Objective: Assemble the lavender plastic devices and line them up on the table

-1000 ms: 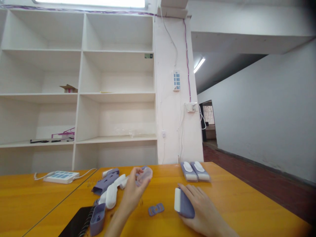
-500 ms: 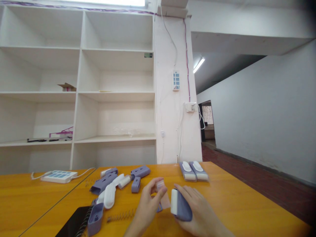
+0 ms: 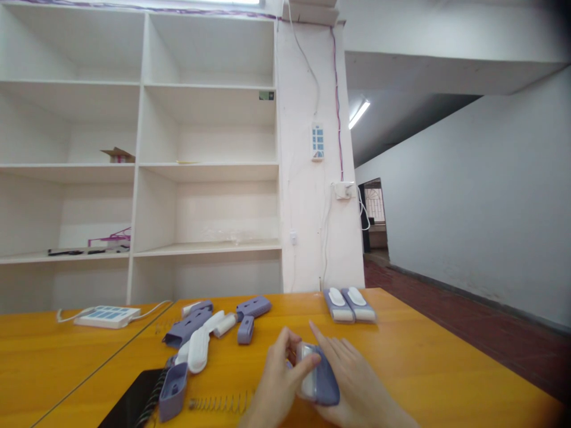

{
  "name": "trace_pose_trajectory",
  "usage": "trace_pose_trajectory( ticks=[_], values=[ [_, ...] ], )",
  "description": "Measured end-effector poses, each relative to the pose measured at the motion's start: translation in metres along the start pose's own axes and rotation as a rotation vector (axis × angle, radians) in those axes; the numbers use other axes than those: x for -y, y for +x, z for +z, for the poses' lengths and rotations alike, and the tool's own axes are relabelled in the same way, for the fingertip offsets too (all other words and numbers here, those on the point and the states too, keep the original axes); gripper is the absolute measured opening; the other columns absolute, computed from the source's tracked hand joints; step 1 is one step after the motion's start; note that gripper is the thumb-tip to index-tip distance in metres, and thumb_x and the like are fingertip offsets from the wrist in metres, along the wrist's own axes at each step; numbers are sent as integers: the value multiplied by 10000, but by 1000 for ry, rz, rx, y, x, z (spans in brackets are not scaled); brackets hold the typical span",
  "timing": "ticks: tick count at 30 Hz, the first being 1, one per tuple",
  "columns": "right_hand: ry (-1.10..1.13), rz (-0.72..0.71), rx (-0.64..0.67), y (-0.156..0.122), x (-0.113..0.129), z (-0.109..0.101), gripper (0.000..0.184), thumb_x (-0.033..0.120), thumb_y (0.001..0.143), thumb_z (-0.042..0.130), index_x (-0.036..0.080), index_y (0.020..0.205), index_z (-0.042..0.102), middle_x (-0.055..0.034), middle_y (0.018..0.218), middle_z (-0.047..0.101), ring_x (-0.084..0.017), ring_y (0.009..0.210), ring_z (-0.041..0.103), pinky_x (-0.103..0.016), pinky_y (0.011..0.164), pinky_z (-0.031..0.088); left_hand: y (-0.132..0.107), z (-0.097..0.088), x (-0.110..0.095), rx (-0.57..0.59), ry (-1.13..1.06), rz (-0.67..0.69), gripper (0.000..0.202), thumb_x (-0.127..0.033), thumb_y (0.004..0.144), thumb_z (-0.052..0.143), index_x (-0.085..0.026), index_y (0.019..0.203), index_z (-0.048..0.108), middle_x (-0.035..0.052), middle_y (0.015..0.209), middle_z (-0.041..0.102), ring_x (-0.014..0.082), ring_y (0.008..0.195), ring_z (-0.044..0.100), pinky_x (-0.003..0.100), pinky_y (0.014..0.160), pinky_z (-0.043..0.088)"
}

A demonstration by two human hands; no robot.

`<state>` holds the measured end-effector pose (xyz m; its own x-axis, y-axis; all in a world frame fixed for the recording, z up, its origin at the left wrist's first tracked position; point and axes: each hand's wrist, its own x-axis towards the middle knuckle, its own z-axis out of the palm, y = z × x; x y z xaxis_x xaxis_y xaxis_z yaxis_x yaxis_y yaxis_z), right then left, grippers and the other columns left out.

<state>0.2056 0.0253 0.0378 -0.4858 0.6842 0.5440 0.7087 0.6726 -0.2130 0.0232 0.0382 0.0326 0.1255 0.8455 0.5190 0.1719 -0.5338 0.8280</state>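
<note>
My right hand point(image 3: 359, 380) is wrapped around a purple plastic housing point(image 3: 327, 383) with a white end, just above the table. Between the thumb and fingers of my left hand point(image 3: 277, 377) is a clear plastic cap point(image 3: 307, 389), which sits over the housing's white end. How far the cap covers that end is partly hidden by my left thumb. On the table to the left of my hands lies a metal spring point(image 3: 218, 404). Further left are an open purple cover point(image 3: 173, 392) and a white oval part point(image 3: 198, 352).
Two finished-looking purple-and-white units point(image 3: 341, 306) lie side by side at the table's back right. More purple housings point(image 3: 254, 307) and white pieces are scattered at the back left. A black notebook point(image 3: 131, 398) lies front left, with a white power strip point(image 3: 107, 315) behind.
My left hand has moved right and brought the clear plastic cap onto the housing's white end. Earlier the cap was apart from it. The housing has shifted slightly left in my right hand.
</note>
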Motion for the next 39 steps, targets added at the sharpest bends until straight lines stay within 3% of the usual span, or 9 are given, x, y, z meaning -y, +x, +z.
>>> trace_pose_trajectory(
  ticks=[7, 15, 19, 24, 28, 32, 35, 39],
  values=[
    [17, -18, -22, -1, 2, 4, 1092, 286, 636, 713, 219, 1556, 129, -110, 1231, 601, -314, 1054, 555, -443, 973, 399, -1, 6, 4, -62, 31, 12, 346, -430, 838, 684, -214, 750, 428, -69, 671, 418, 120, 638, 404, 220, 589, 332],
    [32, -20, -12, 0, 6, 3, 1166, 286, 623, 763, 253, 1562, 73, -90, 1248, 595, -302, 1093, 552, -415, 995, 405, 1, 12, 11, -109, 1, -4, 367, -441, 839, 673, -219, 711, 409, -69, 650, 410, 119, 620, 398, 216, 562, 319],
    [70, -35, -32, 2, 6, 4, 1147, 269, 622, 773, 267, 1558, 110, -87, 1271, 590, -299, 1118, 550, -417, 1003, 414, 1, 10, 9, -111, -26, -2, 352, -452, 855, 654, -215, 721, 431, -66, 659, 425, 120, 626, 414, 216, 572, 332],
    [181, -30, -126, 12, 6, -4, 981, 300, 684, 773, 277, 1521, 262, -96, 1337, 575, -301, 1179, 554, -439, 1046, 409, -2, 16, -19, -181, -61, 8, 355, -536, 886, 593, -191, 809, 566, -28, 726, 542, 140, 678, 477, 227, 632, 384],
    [456, 192, -395, 18, 9, -20, 838, 438, 775, 730, 250, 1486, 329, -92, 1431, 513, -295, 1281, 507, -410, 1077, 409, -9, 25, -36, -137, -194, -54, 560, -602, 967, 347, -163, 1214, 592, 70, 970, 644, 171, 708, 545, 255, 598, 436],
    [926, 505, -630, 18, 0, -29, 735, 558, 792, 684, 252, 1397, 401, -58, 1158, 674, -291, 957, 696, -396, 825, 567, -19, 16, -40, -31, 11, 53, 511, -544, 965, 406, -199, 1290, 597, 130, 1178, 634, 231, 891, 606, 317, 750, 493],
    [1332, 774, -652, 16, -16, -27, 698, 656, 763, 652, 241, 1284, 443, -16, 864, 710, -288, 745, 732, -414, 661, 597, -22, 3, -36, 136, 214, 119, 524, -504, 885, 591, -259, 1348, 572, 131, 1349, 569, 286, 1040, 603, 384, 921, 467],
    [1582, 1033, -578, 12, -33, -14, 621, 763, 736, 560, 219, 1031, 502, -53, 686, 700, -346, 794, 732, -454, 661, 592, -24, 9, -24, 282, 286, 28, 874, -473, 662, 828, -278, 1437, 475, 118, 1480, 468, 384, 1286, 470, 463, 1087, 356]
  ],
)
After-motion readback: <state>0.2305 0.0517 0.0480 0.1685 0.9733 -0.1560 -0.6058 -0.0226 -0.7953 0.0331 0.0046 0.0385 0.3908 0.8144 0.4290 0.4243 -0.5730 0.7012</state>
